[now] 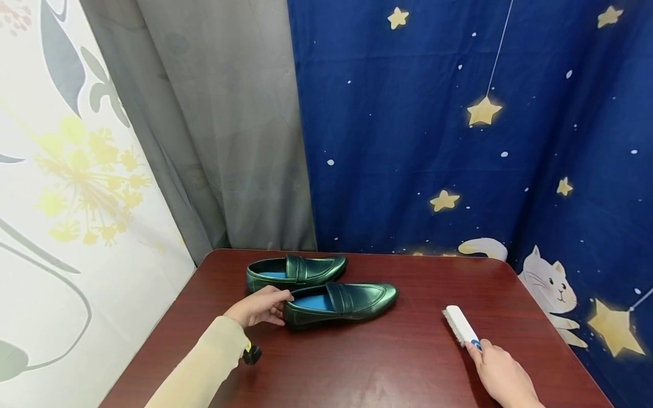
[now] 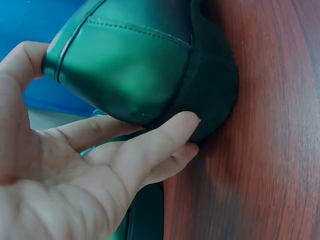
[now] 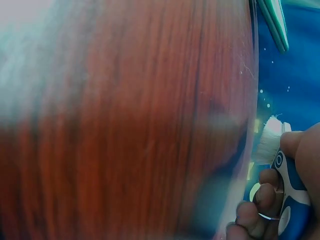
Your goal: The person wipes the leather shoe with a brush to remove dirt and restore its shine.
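Note:
Two dark green metallic loafers with blue insoles lie on the table, toes to the right. My left hand [image 1: 262,306] grips the heel of the front loafer [image 1: 352,303]. In the left wrist view, the thumb hooks over the heel's rim [image 2: 52,62], and fingers lie against the back and sole edge. Just behind stands the other loafer [image 1: 306,271], partly overlapped by the front one. At the right, my right hand [image 1: 502,371] holds a white-headed scrub brush [image 1: 459,324] by its blue and white handle [image 3: 292,200]. Its white bristles [image 3: 270,137] face left, apart from the loafers.
The reddish-brown wooden table [image 1: 408,357] has rounded back corners. Behind it hang a grey curtain [image 1: 240,124] and a blue star-patterned curtain [image 1: 398,130]. A white floral curtain [image 1: 102,272] runs along the left side.

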